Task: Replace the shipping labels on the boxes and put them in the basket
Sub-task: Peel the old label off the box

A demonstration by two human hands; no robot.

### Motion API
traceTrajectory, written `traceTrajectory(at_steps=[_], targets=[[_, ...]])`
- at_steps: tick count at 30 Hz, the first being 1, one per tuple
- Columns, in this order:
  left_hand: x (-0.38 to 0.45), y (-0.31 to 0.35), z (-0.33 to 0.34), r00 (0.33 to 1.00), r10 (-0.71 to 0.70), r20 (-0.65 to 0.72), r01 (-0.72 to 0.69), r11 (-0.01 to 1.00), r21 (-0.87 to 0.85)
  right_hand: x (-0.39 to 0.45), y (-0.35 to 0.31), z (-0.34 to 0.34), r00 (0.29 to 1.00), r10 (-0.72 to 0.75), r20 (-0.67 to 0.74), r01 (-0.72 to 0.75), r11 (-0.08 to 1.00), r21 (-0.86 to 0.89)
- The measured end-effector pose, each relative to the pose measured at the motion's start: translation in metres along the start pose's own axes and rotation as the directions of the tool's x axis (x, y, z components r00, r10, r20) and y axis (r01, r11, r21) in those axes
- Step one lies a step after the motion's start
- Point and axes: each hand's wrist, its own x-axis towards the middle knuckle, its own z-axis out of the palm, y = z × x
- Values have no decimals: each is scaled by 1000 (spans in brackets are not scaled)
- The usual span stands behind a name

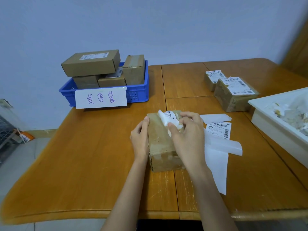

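A worn cardboard box (162, 144) lies in the middle of the wooden table (93, 155). My left hand (140, 139) holds its left side, thumb on the top edge. My right hand (186, 132) pinches a crumpled, partly peeled white label (167, 118) on the box's top. A fresh barcode label (219, 130) on white backing strips lies just right of the box. The blue basket (138, 95) at the back left holds several cardboard boxes, with a long labelled box (90, 63) on top.
Two more boxes with torn labels (233, 92) sit at the back right. A white tray (273, 124) with crumpled label scraps stands at the right edge. A handwritten paper sign (100, 98) hangs on the basket's front. Bare tabletop lies to the left.
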Motion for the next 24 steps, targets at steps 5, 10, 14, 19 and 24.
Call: traceTrajectory(at_steps=[5, 10, 14, 19, 24], targets=[[1, 0, 0, 1000, 16, 9, -16, 1000, 20, -1, -4, -7, 988, 45, 147, -48, 999, 17], [1, 0, 0, 1000, 28, 5, -28, 999, 22, -2, -10, -16, 966, 80, 246, -123, 979, 163], [1, 1, 1, 1000, 16, 7, -16, 1000, 14, -3, -1, -10, 982, -29, 184, 41, 997, -61], [0, 2, 0, 1000, 8, 15, -8, 1000, 14, -2, 5, -13, 992, -33, 124, 28, 999, 42], [2, 1, -2, 1000, -4, 19, 4, 1000, -1, -2, 1, -7, 995, -78, 63, 72, 994, 87]])
